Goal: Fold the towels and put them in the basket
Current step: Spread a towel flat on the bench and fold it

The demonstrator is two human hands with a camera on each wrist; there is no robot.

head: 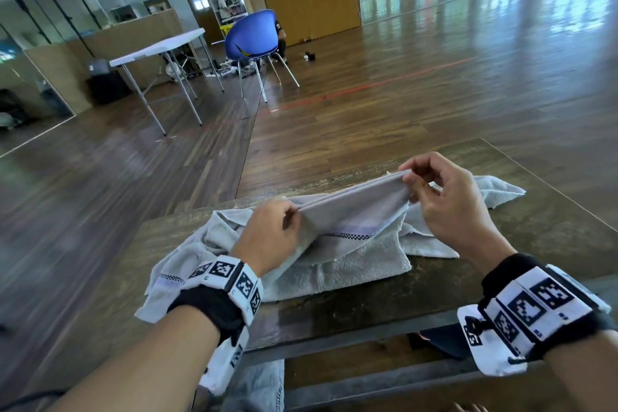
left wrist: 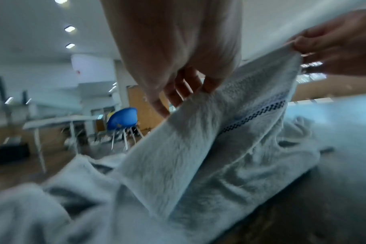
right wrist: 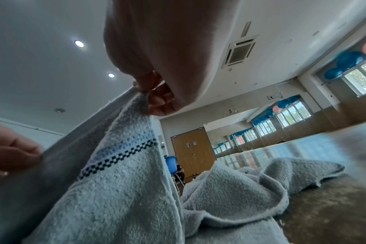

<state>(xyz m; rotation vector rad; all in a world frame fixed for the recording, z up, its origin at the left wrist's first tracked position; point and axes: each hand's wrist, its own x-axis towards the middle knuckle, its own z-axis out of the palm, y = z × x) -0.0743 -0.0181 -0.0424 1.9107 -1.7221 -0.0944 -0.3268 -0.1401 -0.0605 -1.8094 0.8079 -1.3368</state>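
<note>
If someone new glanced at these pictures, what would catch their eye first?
Both hands: the left hand and right hand pinch a grey towel stretched taut between them above the wooden table. More towels lie crumpled beneath. A blue chair stands out across the floor.

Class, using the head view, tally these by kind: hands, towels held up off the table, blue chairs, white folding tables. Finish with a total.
Hands: 2, the left hand and the right hand
Towels held up: 1, the held towel
Blue chairs: 1, the blue chair
White folding tables: 1, the white folding table
Total: 5
</note>
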